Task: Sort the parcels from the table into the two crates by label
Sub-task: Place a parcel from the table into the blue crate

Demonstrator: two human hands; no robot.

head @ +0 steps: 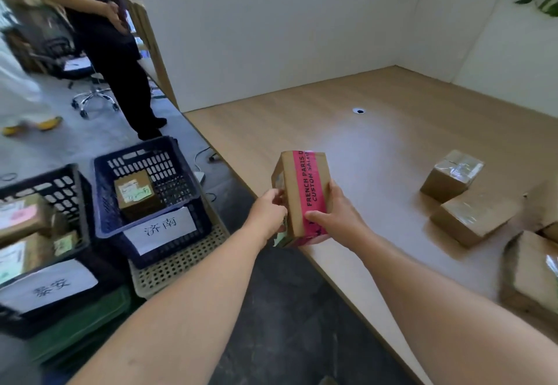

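Over table edge (271,203), left hand (267,214) and right hand (338,218) grip parcel (302,194).

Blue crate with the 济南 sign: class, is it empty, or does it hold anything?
Not empty. The blue crate holds one brown parcel, which lies flat on the mesh floor with a green note on top.

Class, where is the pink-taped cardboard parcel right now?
Head view, centre: the pink-taped cardboard parcel is held between the left hand and right hand over the left edge of the wooden table, right of the blue plastic crate.
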